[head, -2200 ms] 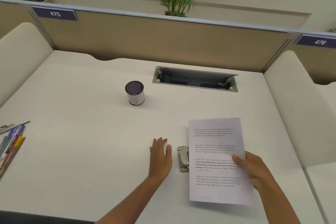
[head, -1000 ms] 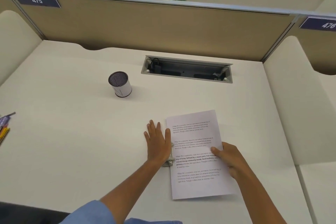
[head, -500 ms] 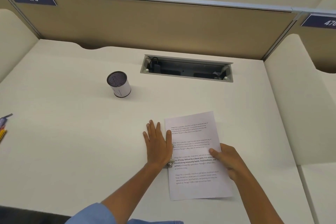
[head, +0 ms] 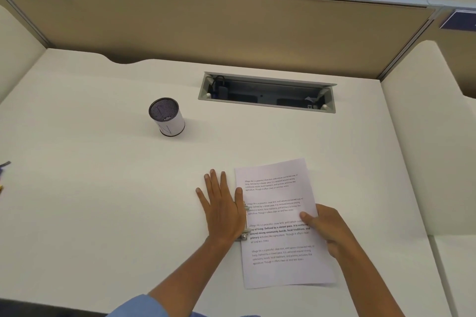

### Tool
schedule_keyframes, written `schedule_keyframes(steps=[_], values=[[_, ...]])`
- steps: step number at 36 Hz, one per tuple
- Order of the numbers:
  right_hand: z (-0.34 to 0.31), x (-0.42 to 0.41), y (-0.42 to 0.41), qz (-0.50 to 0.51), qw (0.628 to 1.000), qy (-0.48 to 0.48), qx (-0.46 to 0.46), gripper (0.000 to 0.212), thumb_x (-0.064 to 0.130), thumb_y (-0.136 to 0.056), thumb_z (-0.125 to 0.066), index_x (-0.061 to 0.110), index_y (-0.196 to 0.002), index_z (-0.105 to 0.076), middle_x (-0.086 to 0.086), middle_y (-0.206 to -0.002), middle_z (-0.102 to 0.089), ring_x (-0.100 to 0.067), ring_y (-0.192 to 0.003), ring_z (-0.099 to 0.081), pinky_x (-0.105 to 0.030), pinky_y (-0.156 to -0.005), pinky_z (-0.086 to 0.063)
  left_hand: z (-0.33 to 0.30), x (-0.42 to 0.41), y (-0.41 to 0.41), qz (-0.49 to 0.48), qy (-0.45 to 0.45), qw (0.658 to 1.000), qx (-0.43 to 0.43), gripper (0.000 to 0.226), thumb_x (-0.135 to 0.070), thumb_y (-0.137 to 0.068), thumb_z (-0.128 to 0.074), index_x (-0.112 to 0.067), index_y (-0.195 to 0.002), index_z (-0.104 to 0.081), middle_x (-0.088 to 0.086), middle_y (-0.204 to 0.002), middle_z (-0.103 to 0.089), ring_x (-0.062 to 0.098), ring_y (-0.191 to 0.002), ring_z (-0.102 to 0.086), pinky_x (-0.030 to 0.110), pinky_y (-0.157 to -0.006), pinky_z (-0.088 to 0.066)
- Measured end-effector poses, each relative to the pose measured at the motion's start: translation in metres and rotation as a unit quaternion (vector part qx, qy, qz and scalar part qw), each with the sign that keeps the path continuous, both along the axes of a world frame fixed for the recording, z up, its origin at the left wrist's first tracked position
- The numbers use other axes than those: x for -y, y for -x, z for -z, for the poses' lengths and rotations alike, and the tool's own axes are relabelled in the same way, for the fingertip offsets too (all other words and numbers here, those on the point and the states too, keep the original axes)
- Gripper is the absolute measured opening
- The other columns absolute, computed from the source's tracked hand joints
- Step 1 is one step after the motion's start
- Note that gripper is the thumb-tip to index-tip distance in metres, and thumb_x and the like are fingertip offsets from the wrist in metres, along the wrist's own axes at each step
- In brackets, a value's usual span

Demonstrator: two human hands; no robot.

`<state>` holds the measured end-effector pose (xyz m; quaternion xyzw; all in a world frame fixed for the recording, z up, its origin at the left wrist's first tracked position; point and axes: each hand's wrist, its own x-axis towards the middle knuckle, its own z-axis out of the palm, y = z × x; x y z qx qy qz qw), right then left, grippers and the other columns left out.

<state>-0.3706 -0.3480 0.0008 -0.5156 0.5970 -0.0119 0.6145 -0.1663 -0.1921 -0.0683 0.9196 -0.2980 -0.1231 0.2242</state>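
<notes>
A printed white sheet of paper (head: 278, 188) lies at the desk's near right, its left edge slid into a small metal hole punch (head: 244, 235). My left hand (head: 222, 210) lies flat with straight fingers on top of the punch and hides most of it. My right hand (head: 325, 229) grips the sheet at its right edge, thumb on the printed side and the other fingers under the paper.
A mesh-topped pen cup (head: 167, 116) stands at mid-left on the white desk (head: 103, 188). An open cable tray (head: 268, 92) is sunk into the desk at the back. Pens (head: 3, 165) poke in at the left edge. Beige partitions (head: 219, 26) close off the back and sides.
The sheet has come down from the air and moved left into the punch. My left hand slid right onto the punch and now covers it. The camera has tilted closer.
</notes>
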Motion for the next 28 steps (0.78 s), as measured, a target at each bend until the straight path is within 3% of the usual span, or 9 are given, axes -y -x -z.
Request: schedule_keyframes(steps=[6, 11, 28], values=[[0.0024, 0.0019, -0.0013, 0.001, 1.000, 0.002, -0.010, 0.014, 0.011, -0.096, -0.074, 0.016, -0.109, -0.077, -0.004, -0.101, -0.082, -0.027, -0.092, -0.079, -0.039, -0.077, -0.063, 0.0041, -0.0037, 0.0009, -0.001, -0.016, 0.999, 0.044, 0.069, -0.045, -0.110, -0.017, -0.014, -0.171, -0.018, 0.011, -0.181, -0.004, 0.025, -0.169, 0.005, 0.066, -0.132, 0.002], [0.0051, 0.0038, -0.0019, -0.003, 1.000, 0.003, -0.017, 0.012, 0.012, -0.096, -0.074, 0.019, -0.106, -0.078, -0.003, -0.102, -0.082, -0.028, -0.094, -0.078, -0.048, -0.088, -0.063, 0.0066, -0.0031, 0.0010, 0.000, -0.031, 0.997, 0.071, 0.067, -0.041, -0.110, -0.018, -0.012, -0.171, -0.017, 0.013, -0.181, -0.007, 0.028, -0.169, -0.002, 0.070, -0.131, -0.003], [0.0029, 0.0067, -0.0020, -0.007, 1.000, -0.012, -0.011, 0.016, 0.010, -0.095, -0.076, 0.014, -0.110, -0.078, -0.006, -0.102, -0.082, -0.029, -0.094, -0.078, -0.048, -0.089, -0.063, 0.0052, -0.0027, -0.0001, 0.004, -0.052, 0.996, 0.066, 0.067, -0.040, -0.111, -0.018, -0.013, -0.171, -0.016, 0.012, -0.181, -0.007, 0.028, -0.169, -0.001, 0.070, -0.130, -0.002]])
